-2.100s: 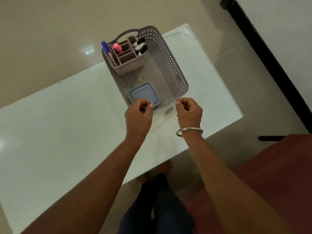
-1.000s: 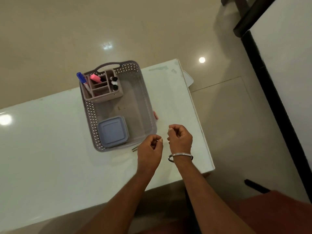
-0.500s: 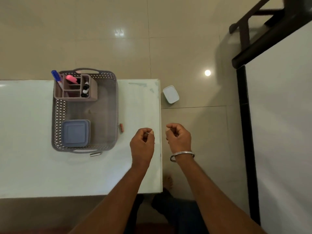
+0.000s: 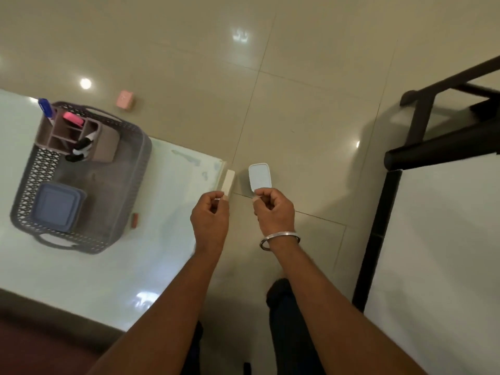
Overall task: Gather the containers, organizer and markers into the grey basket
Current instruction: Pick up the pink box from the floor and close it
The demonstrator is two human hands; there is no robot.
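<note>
One grey basket (image 4: 38, 171). One organizer (image 4: 107, 144). Three containers: one blue-lidded (image 4: 58, 205), one white (image 4: 260, 176), one pink (image 4: 125, 99). One blue marker (image 4: 45, 106), one pink marker (image 4: 73, 119), and black-capped markers (image 4: 81, 147) too blurred to count. One small brown piece (image 4: 134, 220). Two hands: left hand (image 4: 210, 219), right hand (image 4: 273, 209). One bangle (image 4: 266, 239).

White container (image 4: 259, 176) partly behind right hand (image 4: 273, 209)

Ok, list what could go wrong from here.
1. The white container lies on the floor just past the table corner, where a step could kick it away.
2. The small pink box lies on the floor beyond the basket, so it is easy to overlook.
3. The black-capped markers lean out of the organizer; jolting the basket might tip them out.
</note>
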